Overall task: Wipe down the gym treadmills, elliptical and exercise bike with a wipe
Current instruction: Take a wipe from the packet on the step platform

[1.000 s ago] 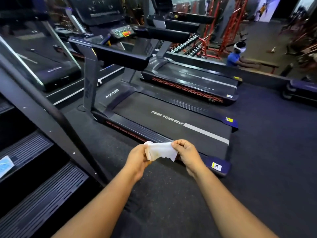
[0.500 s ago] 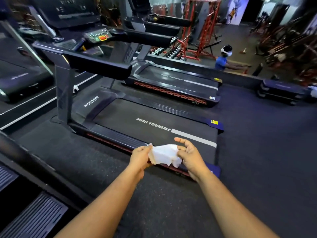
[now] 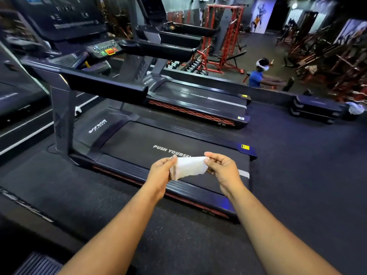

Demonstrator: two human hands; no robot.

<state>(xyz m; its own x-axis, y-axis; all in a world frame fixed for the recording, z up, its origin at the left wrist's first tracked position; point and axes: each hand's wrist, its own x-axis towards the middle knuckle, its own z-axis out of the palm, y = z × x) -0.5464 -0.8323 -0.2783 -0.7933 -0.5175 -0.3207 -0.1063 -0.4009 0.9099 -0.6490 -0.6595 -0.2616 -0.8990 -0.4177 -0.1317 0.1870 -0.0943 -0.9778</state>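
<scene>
left hand [image 3: 161, 171], right hand [image 3: 223, 169], both pinching

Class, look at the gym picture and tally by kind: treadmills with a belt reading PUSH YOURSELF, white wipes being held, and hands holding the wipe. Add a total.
Treadmills reading PUSH YOURSELF: 2, the near treadmill and the far treadmill
White wipes held: 1, the wipe
Hands pinching the wipe: 2, the left hand and the right hand
Total: 5

Treadmill belt lettering [image 3: 172, 151] partly hidden.
</scene>
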